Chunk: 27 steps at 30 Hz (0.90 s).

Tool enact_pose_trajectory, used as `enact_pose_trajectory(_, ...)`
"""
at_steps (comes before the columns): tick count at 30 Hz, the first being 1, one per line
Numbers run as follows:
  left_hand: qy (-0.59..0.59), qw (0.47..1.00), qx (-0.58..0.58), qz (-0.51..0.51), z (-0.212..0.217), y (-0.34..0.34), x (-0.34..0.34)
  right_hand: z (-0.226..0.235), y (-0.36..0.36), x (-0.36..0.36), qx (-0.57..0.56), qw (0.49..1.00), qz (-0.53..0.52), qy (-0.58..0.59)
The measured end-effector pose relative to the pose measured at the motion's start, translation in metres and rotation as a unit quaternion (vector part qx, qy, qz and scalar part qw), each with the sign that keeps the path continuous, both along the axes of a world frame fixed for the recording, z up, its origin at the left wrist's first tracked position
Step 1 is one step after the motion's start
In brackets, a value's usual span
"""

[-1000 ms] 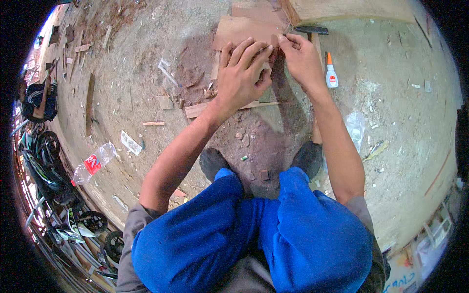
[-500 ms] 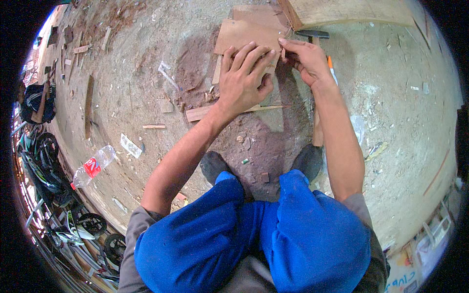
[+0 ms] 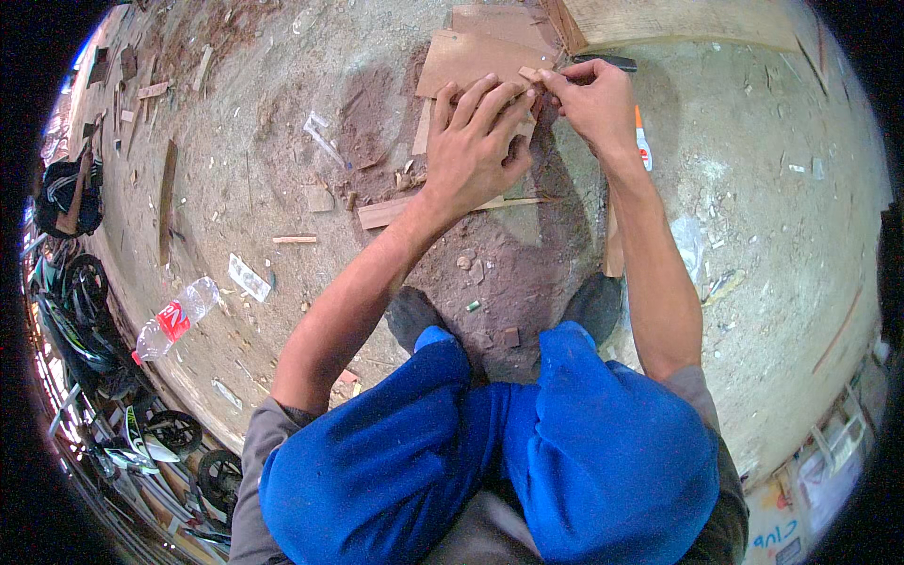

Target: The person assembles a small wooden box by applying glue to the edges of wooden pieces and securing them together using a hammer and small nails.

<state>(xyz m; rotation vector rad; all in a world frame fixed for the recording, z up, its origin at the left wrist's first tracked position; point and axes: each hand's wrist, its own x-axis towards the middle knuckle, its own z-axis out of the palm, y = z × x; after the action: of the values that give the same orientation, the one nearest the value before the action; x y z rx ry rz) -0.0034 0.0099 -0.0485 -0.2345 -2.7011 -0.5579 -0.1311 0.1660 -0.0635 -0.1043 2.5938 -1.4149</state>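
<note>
My left hand (image 3: 476,141) lies with fingers spread on a thin brown board (image 3: 471,61), across its near edge. Between the thumb and fingers of my right hand (image 3: 598,108) is a small wood piece (image 3: 529,73), held against the board's right side near my left fingertips. Another brown sheet (image 3: 499,21) lies beyond the board. A dark hammer head (image 3: 612,63) shows just past my right knuckles. Beside my right wrist is a white bottle with an orange tip (image 3: 643,141), partly covered by the arm.
A large pale wooden plank (image 3: 687,24) lies at the far right. Thin wood strips (image 3: 381,215) are on the dirt floor below my left hand. An empty plastic bottle (image 3: 179,318) lies at left, near small bikes (image 3: 94,348). My feet (image 3: 595,306) stand close by.
My right hand has moved slightly up and turned, bringing the small wood piece onto the board's right corner. My left hand stays spread on the board.
</note>
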Motion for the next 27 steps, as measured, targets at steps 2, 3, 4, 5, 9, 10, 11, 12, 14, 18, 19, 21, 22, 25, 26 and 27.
enact_pose_trajectory(2,-0.006,1.0,-0.002,0.004,0.0,-0.003,0.002,0.01,-0.008,0.01,0.02,0.999,-0.003,0.041)
enact_pose_trajectory(3,-0.007,1.0,-0.001,0.005,-0.001,-0.002,0.002,0.02,-0.011,0.016,0.032,0.998,-0.006,0.063)
enact_pose_trajectory(4,0.001,1.0,-0.007,0.006,-0.004,-0.002,0.001,0.025,-0.015,0.02,0.058,0.994,0.007,0.097)
enact_pose_trajectory(5,0.01,1.0,-0.014,0.008,-0.006,-0.002,0.0,0.03,-0.018,0.025,0.082,0.988,0.02,0.132)
enact_pose_trajectory(9,0.031,0.999,-0.021,0.007,-0.011,-0.004,-0.002,0.042,-0.018,0.035,-0.004,0.981,0.029,0.189)
enact_pose_trajectory(10,0.021,1.0,-0.02,0.006,-0.011,-0.004,0.0,0.035,-0.015,0.033,-0.053,0.99,0.006,0.134)
enact_pose_trajectory(11,0.015,1.0,-0.015,0.001,-0.007,-0.002,-0.002,0.026,-0.003,0.027,-0.097,0.992,-0.02,0.082)
enact_pose_trajectory(12,0.006,1.0,-0.014,-0.002,-0.005,-0.002,-0.001,0.018,0.006,0.024,-0.144,0.988,-0.044,0.027)
enact_pose_trajectory(14,0.013,1.0,-0.007,-0.003,-0.005,-0.002,-0.001,0.013,0.027,0.024,0.086,0.977,0.0,0.193)
enact_pose_trajectory(18,0.019,1.0,-0.011,-0.007,-0.005,-0.004,0.0,0.024,0.017,0.025,0.086,0.962,0.082,0.247)
enact_pose_trajectory(19,0.02,1.0,0.001,-0.002,-0.007,-0.005,0.001,0.026,0.008,0.027,0.044,0.964,0.106,0.239)
enact_pose_trajectory(21,0.026,0.999,0.028,0.006,-0.012,-0.004,0.0,0.024,-0.001,0.025,0.028,0.947,0.155,0.279)
enact_pose_trajectory(22,0.031,0.999,0.032,0.004,-0.014,-0.004,-0.001,0.023,-0.004,0.024,0.028,0.942,0.169,0.288)
enact_pose_trajectory(25,0.037,0.999,0.038,0.005,-0.016,-0.006,0.0,0.013,-0.005,0.02,0.01,0.948,0.171,0.27)
enact_pose_trajectory(26,0.035,0.999,0.039,0.007,-0.015,-0.006,0.001,0.014,-0.003,0.021,0.013,0.955,0.158,0.249)
enact_pose_trajectory(27,0.033,0.999,0.04,0.01,-0.014,-0.005,0.001,0.015,-0.001,0.021,0.017,0.963,0.144,0.229)
